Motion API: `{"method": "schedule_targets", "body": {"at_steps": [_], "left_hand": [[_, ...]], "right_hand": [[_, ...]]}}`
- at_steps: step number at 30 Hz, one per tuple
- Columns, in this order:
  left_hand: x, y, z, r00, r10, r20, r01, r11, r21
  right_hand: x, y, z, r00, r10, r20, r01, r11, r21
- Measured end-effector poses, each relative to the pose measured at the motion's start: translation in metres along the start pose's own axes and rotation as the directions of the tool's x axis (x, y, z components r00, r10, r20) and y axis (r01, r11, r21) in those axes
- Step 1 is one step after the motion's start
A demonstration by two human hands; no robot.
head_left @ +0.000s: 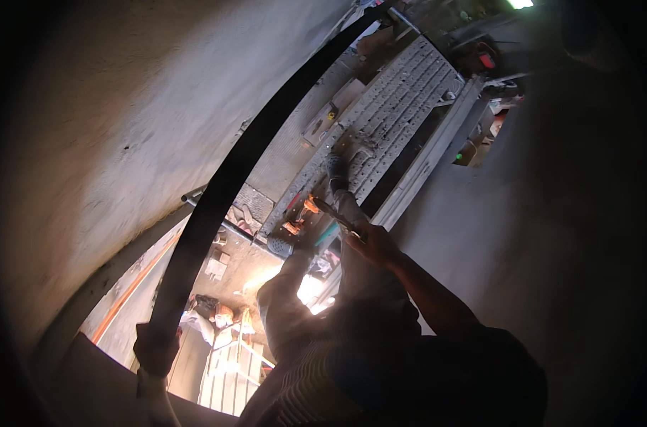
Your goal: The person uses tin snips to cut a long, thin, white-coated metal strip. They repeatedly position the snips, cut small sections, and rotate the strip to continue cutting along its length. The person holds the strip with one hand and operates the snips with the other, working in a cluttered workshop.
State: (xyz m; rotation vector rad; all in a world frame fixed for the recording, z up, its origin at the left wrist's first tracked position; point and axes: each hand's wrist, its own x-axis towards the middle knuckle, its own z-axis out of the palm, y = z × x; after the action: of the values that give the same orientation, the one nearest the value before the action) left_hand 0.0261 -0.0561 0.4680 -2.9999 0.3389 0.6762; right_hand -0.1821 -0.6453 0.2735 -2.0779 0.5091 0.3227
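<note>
Carefully, both hands full.
Balance the long dark strip (239,161) your left hand (157,349) grips; mind the tool (335,215) your right hand (374,246) clasps.

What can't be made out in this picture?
All in the head view:
Left hand: separate fingers lost in shadow.
Long dark strip: upper end runs to the top edge; its full length cannot be told.
Tool in right hand: too dark and small to identify.
Slatted panel: detail washed out by glare.
</note>
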Motion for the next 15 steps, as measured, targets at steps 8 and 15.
{"method": "schedule_targets", "body": {"at_steps": [8, 15], "left_hand": [[0.112, 0.2, 0.002, 0.992, 0.101, 0.071, -0.078, 0.961, -0.265], [0.207, 0.359, 0.036, 0.945, 0.298, 0.132, -0.2, 0.851, -0.486]], "right_hand": [[0.006, -0.041, -0.056, 1.0, 0.019, -0.002, -0.019, 0.997, 0.076], [0.016, -0.051, -0.094, 0.986, 0.168, 0.004, -0.168, 0.985, 0.041]]}}
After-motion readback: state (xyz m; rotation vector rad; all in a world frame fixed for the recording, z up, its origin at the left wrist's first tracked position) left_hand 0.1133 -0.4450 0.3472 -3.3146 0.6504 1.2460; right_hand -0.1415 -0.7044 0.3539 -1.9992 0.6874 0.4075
